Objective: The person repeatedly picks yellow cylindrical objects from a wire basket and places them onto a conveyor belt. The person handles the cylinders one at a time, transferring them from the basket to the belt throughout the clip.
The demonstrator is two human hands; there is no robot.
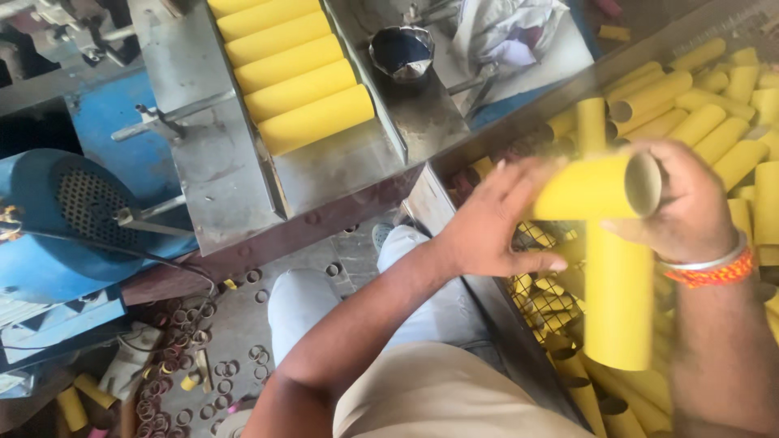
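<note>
Two hands on one yellow cardboard tube (pixel 596 188) above wire bin (pixel 540 296) | left hand (pixel 495 223) cups closed end, right hand (pixel 690 203) clamped round open end | likely light, hollow, crushable | hold mid-barrel

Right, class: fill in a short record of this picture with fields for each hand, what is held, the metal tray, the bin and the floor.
Left hand: left hand, fingers spread on one end of a yellow tube.
Right hand: right hand, wrapped round the tube's open end; bangle and orange thread on the wrist.
Held: yellow cardboard tube, lying sideways between both hands.
Metal tray: metal tray carrying a row of yellow tubes side by side.
Bin: wire-mesh bin heaped with loose yellow tubes.
Floor: small cardboard rings scattered about.
</note>
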